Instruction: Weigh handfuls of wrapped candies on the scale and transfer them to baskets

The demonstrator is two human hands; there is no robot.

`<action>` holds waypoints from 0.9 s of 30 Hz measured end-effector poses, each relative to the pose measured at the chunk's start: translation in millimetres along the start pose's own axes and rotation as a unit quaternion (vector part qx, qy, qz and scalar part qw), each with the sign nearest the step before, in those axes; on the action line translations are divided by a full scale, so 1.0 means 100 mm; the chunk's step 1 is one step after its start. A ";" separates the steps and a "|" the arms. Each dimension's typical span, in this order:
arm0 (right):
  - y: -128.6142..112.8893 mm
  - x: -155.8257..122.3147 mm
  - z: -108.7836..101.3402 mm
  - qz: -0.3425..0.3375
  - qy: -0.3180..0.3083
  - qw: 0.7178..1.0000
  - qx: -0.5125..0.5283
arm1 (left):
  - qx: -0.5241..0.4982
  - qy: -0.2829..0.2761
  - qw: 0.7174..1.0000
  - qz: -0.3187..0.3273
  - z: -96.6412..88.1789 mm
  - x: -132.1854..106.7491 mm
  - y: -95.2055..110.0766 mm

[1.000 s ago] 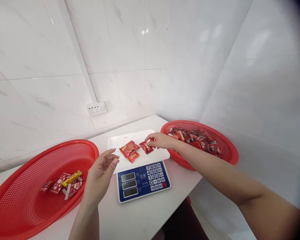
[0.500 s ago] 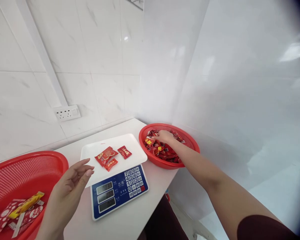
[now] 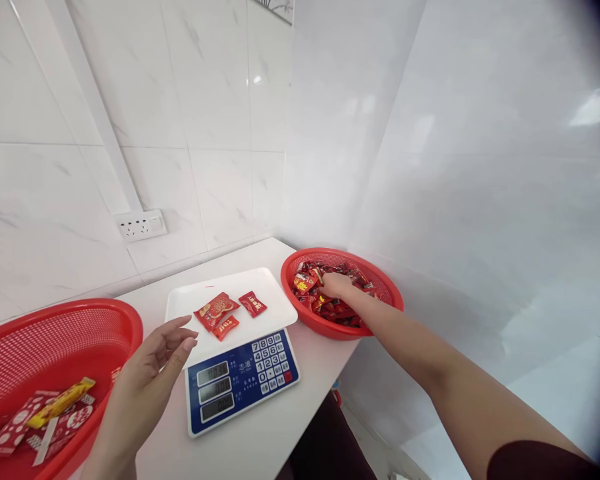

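My right hand (image 3: 336, 285) reaches into the red basket (image 3: 387, 292) on the right, fingers curled among several red snack packets (image 3: 325, 303); whether it grips one is hidden. My left hand (image 3: 153, 363) hovers open, fingers apart, beside the left edge of the scale (image 3: 243, 380) and holds nothing. Three red packets (image 3: 219, 311) lie on the scale's white tray (image 3: 190, 300).
A second red basket (image 3: 55, 333) at the left holds a yellow packet (image 3: 60, 403) and a few red and white ones. A white wall socket (image 3: 141, 225) sits on the tiled wall behind. The white counter ends just right of the right basket.
My right hand left a packet on the tray, moved right into the right basket, and now digs deeper among the packets. The view swung right. My left hand stayed open.
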State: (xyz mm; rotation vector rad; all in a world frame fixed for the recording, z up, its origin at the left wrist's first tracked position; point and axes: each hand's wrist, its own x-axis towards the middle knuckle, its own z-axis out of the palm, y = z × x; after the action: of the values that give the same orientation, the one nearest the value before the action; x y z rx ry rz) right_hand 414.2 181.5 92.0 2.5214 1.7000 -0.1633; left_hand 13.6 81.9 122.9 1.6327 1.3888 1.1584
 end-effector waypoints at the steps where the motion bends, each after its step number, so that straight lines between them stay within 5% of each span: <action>1: -0.02 0.00 0.01 0.004 0.006 1.000 -0.003 | 0.002 -0.001 1.000 0.001 0.00 0.00 0.00; 6: 0.00 -0.05 -0.12 0.004 0.043 0.999 -0.009 | 0.004 0.006 1.000 0.005 -0.02 -0.01 0.00; 13: -0.12 -0.19 -0.13 -0.125 0.041 0.991 -0.020 | 0.002 -0.011 1.000 0.011 0.00 -0.02 0.00; 18: -0.15 -0.15 -0.08 -0.085 0.069 0.994 -0.015 | 0.012 -0.014 1.000 0.013 -0.01 -0.02 0.00; 27: -0.07 -0.19 0.05 -0.164 -0.062 0.984 0.020 | 0.029 -0.033 0.999 -0.001 0.03 -0.02 -0.02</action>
State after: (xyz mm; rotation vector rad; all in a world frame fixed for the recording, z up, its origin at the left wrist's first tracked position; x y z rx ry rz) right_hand 400.8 165.9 89.9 2.1860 2.0631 -0.3731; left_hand 15.4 80.4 119.2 1.6939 1.3934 1.0631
